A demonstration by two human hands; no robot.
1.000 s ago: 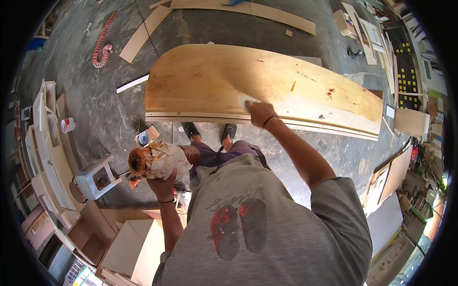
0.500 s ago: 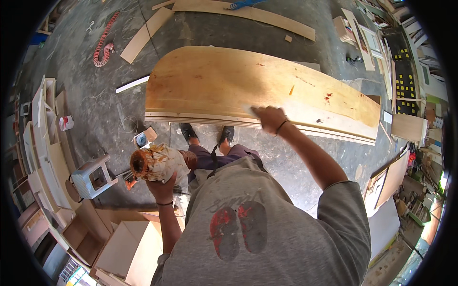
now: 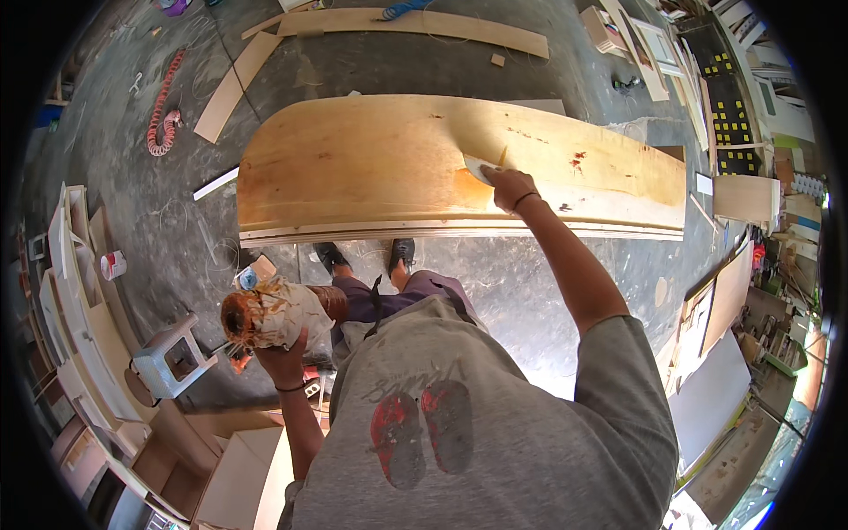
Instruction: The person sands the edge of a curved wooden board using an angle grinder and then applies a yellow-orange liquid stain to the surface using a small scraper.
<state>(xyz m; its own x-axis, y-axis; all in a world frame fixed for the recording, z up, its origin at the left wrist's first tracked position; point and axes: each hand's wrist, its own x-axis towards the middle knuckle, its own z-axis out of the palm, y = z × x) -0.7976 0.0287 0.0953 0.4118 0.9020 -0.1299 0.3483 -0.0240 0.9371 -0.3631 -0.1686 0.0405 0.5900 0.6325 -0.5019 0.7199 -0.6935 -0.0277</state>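
Observation:
A long pale wooden panel [image 3: 353,168] with one rounded end lies in front of me, its layered near edge facing my feet. Over its middle, my right hand [image 3: 512,188] grips a flat, light-coloured spreader [image 3: 480,168], the blade meeting the surface. Beside the blade, a glossy amber patch [image 3: 474,188] shows on the wood. At my left side, my left hand [image 3: 284,358] is wrapped round a messy container [image 3: 281,314], crusted with whitish and brown drips; its contents are hidden. Dark red marks [image 3: 577,162] dot the panel's right part.
Thin plywood strips [image 3: 415,21] lie on the floor beyond the panel, with a coiled red hose [image 3: 163,115] at far left. A light-blue metal stool [image 3: 163,367] stands left of me. Cabinet pieces [image 3: 79,291] line the left; boards [image 3: 720,287] lean at right.
My right hand has carried the spreader away from the panel's near edge, farther onto its face. My left hand still holds the container. The whole view has shifted slightly.

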